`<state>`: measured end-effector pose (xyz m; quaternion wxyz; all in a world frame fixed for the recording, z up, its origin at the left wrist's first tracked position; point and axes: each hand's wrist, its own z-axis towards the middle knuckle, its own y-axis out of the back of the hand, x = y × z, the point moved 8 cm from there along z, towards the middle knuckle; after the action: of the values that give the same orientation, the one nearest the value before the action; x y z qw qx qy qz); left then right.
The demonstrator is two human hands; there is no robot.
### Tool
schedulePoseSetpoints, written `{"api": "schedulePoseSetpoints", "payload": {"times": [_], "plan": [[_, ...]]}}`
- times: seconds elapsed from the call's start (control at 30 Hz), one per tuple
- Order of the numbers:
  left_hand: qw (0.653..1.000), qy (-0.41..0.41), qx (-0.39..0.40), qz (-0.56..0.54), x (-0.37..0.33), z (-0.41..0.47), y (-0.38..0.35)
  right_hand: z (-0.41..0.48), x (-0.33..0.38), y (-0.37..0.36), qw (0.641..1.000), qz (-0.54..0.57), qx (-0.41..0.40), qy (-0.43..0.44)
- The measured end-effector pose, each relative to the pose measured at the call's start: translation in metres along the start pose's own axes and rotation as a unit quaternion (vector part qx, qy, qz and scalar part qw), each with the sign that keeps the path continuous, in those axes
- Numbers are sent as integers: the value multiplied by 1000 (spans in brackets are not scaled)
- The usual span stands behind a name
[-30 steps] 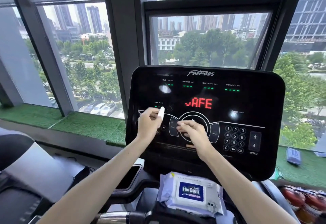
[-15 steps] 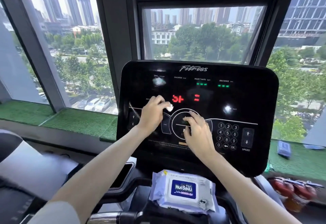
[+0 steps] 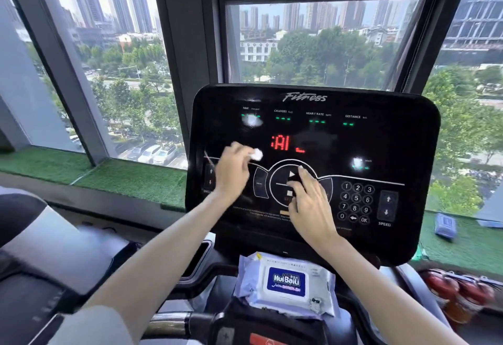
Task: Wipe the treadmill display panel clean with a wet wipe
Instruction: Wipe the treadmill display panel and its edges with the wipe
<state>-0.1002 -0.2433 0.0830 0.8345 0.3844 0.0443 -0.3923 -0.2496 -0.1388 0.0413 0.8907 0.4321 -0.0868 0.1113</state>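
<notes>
While left fingers (image 3: 241,152) pinch the balled wipe (image 3: 256,153), right fingers (image 3: 306,181) lie straight on the crosswise-long panel (image 3: 386,140).

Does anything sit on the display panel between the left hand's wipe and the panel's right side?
Yes: the right hand lies on the display panel, over the round centre control, right of the wet wipe that the left hand holds. Higher up, nothing blocks it.

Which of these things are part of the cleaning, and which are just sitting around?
In use: display panel, wet wipe, left hand gripping it, right hand on the panel, wipes pack.
Lying about: blue object on the turf, red bottles.
</notes>
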Motion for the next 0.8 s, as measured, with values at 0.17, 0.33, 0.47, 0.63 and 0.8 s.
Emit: {"api": "schedulePoseSetpoints", "payload": {"times": [0.17,0.33,0.47,0.63,0.8], "plan": [[950,-253,181,20,-17,-80,-26,-9,-5,-4,1000,2,6,-12],[980,165,-103,-50,52,12,57,-8,-4,2,1000,-9,0,-4],[954,251,-145,-72,39,45,49,-5,-3,9,1000,-16,-1,-5],[992,75,-88,-55,-44,42,2,-9,-8,12,999,-35,-17,-12],[947,-264,182,-5,-78,-53,-49,-29,-14,14,998,-30,-50,-39]]}}
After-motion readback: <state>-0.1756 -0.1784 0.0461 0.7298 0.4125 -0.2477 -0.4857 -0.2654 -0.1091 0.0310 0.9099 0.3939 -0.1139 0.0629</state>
